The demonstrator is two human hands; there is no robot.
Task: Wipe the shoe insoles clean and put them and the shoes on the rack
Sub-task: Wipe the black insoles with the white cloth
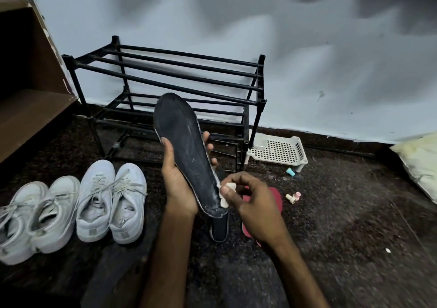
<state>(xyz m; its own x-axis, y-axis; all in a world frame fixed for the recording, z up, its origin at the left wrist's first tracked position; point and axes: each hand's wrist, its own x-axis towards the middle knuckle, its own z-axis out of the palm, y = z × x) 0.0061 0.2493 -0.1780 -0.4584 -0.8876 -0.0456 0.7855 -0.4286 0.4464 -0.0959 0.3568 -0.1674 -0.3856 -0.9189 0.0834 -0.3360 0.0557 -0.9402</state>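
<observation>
My left hand [179, 177] grips a dark insole [186, 146] around its middle and holds it upright, toe end up, in front of the black shoe rack [165, 75]. My right hand [250, 203] pinches a small white wipe [225, 193] against the insole's heel edge. Another dark insole [220, 228] lies on the floor below, and a red insole [274, 201] lies partly hidden under my right hand. Two pairs of white sneakers stand on the floor at the left, one pair [111, 201] beside the other [33, 215].
A white perforated plastic tray [279, 151] lies by the rack's right leg. Small pink [293, 197] and blue [290, 172] plastic pieces lie on the dark speckled floor. A brown wooden shelf [28, 94] stands at the left, a pale cushion [421, 161] at the right.
</observation>
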